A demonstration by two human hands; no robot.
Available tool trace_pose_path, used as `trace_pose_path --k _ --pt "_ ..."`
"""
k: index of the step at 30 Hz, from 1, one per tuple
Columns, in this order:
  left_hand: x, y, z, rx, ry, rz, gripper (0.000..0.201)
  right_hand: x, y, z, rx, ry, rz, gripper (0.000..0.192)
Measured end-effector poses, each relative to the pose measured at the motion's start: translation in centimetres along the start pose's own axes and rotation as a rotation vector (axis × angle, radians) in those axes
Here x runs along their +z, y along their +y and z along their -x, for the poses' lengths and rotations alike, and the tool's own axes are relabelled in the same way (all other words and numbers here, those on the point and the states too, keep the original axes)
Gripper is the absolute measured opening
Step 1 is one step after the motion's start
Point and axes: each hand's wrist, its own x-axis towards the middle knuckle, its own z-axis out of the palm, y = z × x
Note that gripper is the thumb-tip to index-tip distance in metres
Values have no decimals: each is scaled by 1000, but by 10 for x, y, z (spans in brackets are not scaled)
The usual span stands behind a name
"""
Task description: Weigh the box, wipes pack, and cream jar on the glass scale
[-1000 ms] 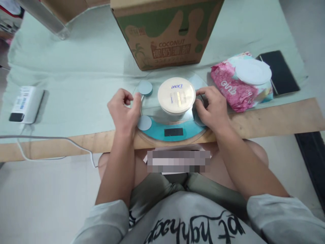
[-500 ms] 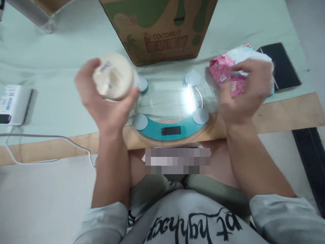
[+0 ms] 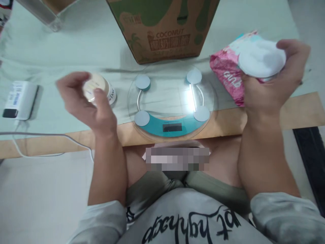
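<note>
while left hand [image 3: 86, 101] grips it, cream jar [image 3: 100, 88] lid faces up.

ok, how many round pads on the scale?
4, all visible, none covered: back left, back right, front left, front right of the scale.

cream jar [image 3: 98, 88], pink wipes pack [image 3: 228, 79], teal scale [image 3: 170, 127]

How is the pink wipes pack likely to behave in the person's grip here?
The pink wipes pack looks soft: its film wrapper creases, so it probably sags rather than staying stiff. The glossy film may be slippery. The right hand grips near the round white lid, likely the firmest part.
</note>
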Motion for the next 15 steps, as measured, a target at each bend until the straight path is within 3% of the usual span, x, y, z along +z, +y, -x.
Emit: trace_pose_path --k 4,7,9,11,15 --pt "31 13 18 -219 -202 145 57 11 -49 0 -307 -168 -268 65" --pt "40 10 23 -364 -262 132 60 32 -81 2 -355 -489 -321 76" --pt "40 8 22 -400 -356 115 50 42 -86 4 -317 -676 -282 72" --pt "39 8 21 -394 -472 81 34 47 -76 6 -275 -703 -307 64" --pt "38 13 21 -380 -600 -42 17 49 -31 19 -21 -530 -300 46"
